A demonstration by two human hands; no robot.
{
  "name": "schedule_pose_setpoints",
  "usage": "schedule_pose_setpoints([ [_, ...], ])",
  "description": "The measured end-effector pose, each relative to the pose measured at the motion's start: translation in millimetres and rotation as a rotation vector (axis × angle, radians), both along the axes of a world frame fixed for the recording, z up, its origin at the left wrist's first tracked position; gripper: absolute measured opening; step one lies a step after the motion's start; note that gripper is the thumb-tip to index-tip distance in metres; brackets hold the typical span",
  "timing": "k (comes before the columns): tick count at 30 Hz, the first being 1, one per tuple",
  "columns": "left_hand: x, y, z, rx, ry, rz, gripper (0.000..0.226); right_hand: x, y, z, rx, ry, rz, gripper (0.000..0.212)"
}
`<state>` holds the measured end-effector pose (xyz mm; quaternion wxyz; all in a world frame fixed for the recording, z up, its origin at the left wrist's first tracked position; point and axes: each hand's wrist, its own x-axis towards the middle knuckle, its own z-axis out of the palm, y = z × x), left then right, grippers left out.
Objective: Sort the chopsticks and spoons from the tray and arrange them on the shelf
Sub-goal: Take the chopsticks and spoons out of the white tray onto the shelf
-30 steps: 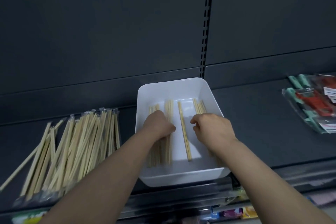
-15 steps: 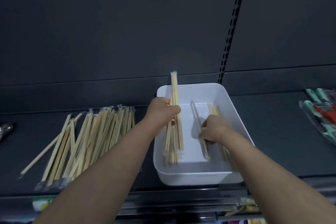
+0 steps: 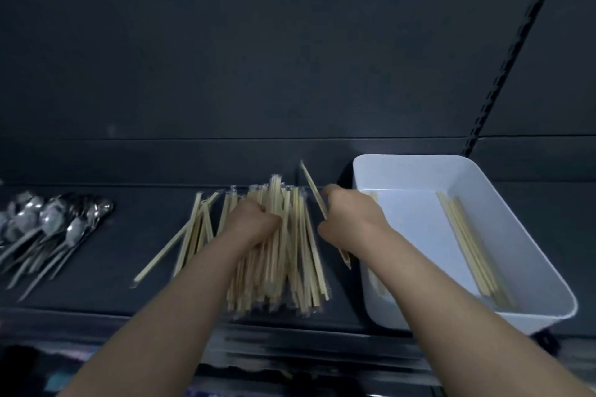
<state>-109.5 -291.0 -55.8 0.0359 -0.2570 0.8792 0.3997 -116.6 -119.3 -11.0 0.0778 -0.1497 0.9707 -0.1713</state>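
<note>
My left hand (image 3: 254,222) grips a bundle of wrapped wooden chopsticks and holds it over the chopstick pile (image 3: 290,264) on the dark shelf (image 3: 122,255). My right hand (image 3: 350,219) grips a single wrapped chopstick pair (image 3: 311,187), tilted, just right of the pile and left of the white tray (image 3: 535,245). Several chopsticks (image 3: 467,245) lie along the tray's right side; a few more (image 3: 377,284) lie by its left wall, partly hidden by my right forearm. A heap of metal spoons (image 3: 48,229) lies at the shelf's far left.
The shelf's back panel (image 3: 258,58) rises right behind the piles. A slotted upright (image 3: 503,68) runs down to the tray's back. A loose chopstick (image 3: 171,245) angles out to the left of the pile. The shelf's front edge (image 3: 290,329) runs below my forearms.
Both hands lifted out of the tray and moved left to the shelf pile, the left carrying a chopstick bundle, the right one pair. The camera turned left, revealing the spoons.
</note>
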Motion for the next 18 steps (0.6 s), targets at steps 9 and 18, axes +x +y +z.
schedule_pose_setpoints([
  [9,7,-28,-10,-0.231,0.036,-0.099,0.04,6,-37,-33,0.176,0.133,0.052,0.022],
  [18,-17,55,27,-0.18,0.276,-0.336,0.02,2,51,-25,0.217,0.421,-0.136,0.028],
])
